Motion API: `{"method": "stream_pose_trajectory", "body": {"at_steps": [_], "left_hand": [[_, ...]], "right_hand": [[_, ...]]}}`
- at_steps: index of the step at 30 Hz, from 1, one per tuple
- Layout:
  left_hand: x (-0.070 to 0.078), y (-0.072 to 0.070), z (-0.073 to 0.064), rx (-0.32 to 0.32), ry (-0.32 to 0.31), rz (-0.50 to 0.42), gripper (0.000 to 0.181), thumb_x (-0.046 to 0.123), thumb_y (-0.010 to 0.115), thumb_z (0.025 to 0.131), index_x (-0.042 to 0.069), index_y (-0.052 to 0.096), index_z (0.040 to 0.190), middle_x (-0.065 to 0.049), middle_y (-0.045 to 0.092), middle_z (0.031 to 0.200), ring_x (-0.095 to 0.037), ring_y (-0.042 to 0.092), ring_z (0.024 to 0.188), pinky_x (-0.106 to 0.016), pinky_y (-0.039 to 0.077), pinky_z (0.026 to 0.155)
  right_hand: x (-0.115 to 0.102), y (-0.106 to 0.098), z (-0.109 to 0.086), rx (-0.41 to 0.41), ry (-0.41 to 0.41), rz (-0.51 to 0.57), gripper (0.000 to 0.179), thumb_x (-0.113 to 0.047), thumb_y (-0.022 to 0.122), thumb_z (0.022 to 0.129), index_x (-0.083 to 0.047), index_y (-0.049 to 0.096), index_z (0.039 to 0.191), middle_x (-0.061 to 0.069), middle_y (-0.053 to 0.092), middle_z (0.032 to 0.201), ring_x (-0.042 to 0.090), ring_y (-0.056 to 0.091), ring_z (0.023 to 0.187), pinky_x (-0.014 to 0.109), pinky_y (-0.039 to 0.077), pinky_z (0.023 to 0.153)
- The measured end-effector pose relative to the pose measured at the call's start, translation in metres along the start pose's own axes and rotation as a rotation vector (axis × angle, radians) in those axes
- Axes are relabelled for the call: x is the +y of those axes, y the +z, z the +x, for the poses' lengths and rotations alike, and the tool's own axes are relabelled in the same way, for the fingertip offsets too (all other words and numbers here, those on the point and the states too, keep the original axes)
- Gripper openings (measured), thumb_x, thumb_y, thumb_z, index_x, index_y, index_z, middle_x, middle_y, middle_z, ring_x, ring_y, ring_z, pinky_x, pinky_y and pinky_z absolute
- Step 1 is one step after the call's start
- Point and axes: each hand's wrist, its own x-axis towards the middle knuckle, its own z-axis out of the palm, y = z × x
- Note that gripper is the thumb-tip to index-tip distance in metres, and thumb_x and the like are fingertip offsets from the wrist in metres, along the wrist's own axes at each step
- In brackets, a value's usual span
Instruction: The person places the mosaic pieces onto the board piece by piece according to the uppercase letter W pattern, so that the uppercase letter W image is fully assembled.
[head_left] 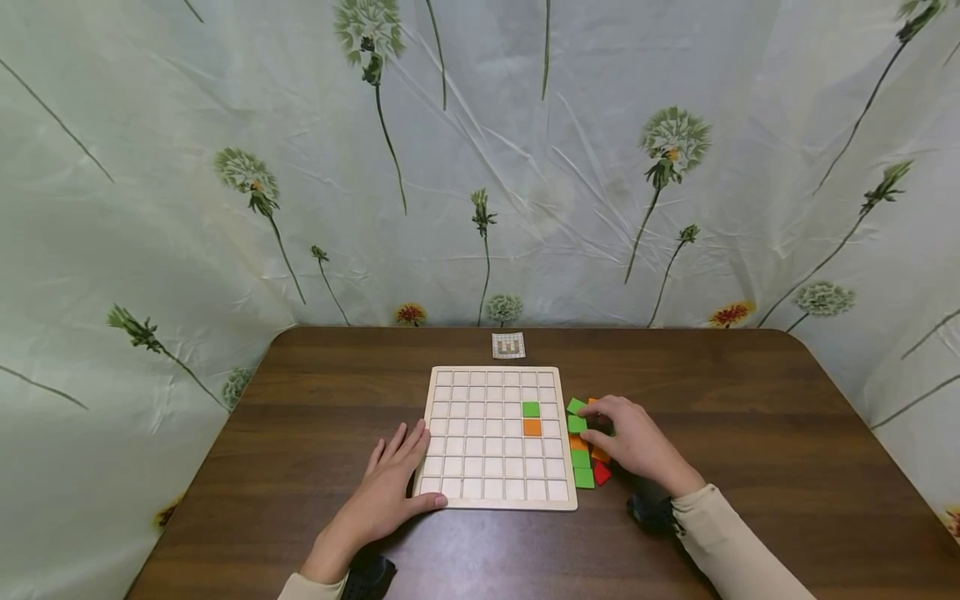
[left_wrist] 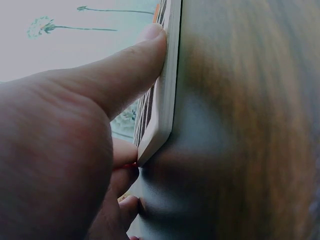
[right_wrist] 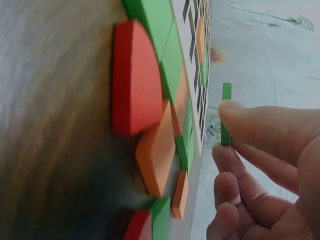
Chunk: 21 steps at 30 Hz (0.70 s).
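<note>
A pale wooden board [head_left: 494, 503] with a grid of square cells lies on the table, a green tile [head_left: 531, 409] and an orange tile [head_left: 532, 427] set in neighbouring cells. My left hand [head_left: 386, 483] rests at the board's near left corner, its thumb on the near rim and its straight fingers along the left side. Between thumb and finger, my right hand [head_left: 637, 437] pinches a thin green tile [right_wrist: 226, 91], held up on edge in the right wrist view. Beneath that hand, loose green, orange and red tiles [head_left: 602, 473] lie beside the board's right side, partly hidden.
A small printed card [head_left: 508, 345] with a grid pattern lies beyond the board. The brown wooden table [head_left: 750, 400] extends around the board on all sides. A pale cloth with dandelion prints [head_left: 450, 167] hangs behind the table's far edge.
</note>
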Motion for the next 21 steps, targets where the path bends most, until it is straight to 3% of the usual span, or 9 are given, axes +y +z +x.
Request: {"method": "stream_pose_trajectory", "body": {"at_steps": [13, 21], "left_hand": [[0.001, -0.001, -0.001, 0.002, 0.006, -0.007, 0.101, 0.055, 0.075, 0.084, 0.002, 0.028, 0.158, -0.011, 0.018, 0.167, -0.037, 0.007, 0.153, -0.062, 0.001, 0.118], [-0.001, 0.001, 0.0, 0.006, 0.004, -0.005, 0.102, 0.056, 0.074, 0.084, 0.004, 0.028, 0.158, -0.009, 0.017, 0.167, -0.036, 0.006, 0.154, -0.062, 0.0, 0.118]], "right_hand": [[-0.012, 0.015, 0.007, -0.01, -0.045, 0.049, 0.026, -0.014, 0.078, 0.088, -0.01, 0.075, 0.114, -0.002, 0.065, 0.096, 0.016, 0.054, 0.082, 0.036, 0.048, 0.074], [-0.019, 0.022, 0.006, -0.029, -0.053, 0.101, 0.023, -0.014, 0.077, 0.09, -0.011, 0.075, 0.112, -0.001, 0.071, 0.108, 0.017, 0.061, 0.095, 0.04, 0.052, 0.083]]}}
